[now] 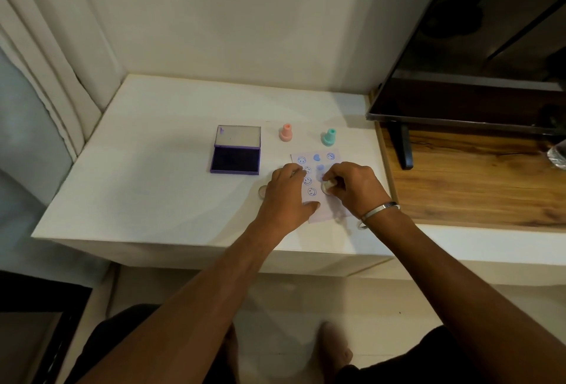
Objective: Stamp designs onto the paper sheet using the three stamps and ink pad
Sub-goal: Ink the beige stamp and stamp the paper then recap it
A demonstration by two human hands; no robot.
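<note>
- Left hand (286,197) flat, fingers spread, pressing paper sheet (318,187) onto white bench (153,175).
- Right hand (352,187) fingers pinch pale stamp (327,186) on the sheet.
- Beyond: open ink pad (235,151), pink stamp (285,132), teal stamp (329,136), upright.

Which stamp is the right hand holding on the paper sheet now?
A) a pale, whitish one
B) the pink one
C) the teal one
A: the right hand grips a pale stamp on the paper sheet; the pink stamp and teal stamp stand untouched behind it.

bare forearms — a silver bangle (380,209) on the right wrist.
</note>
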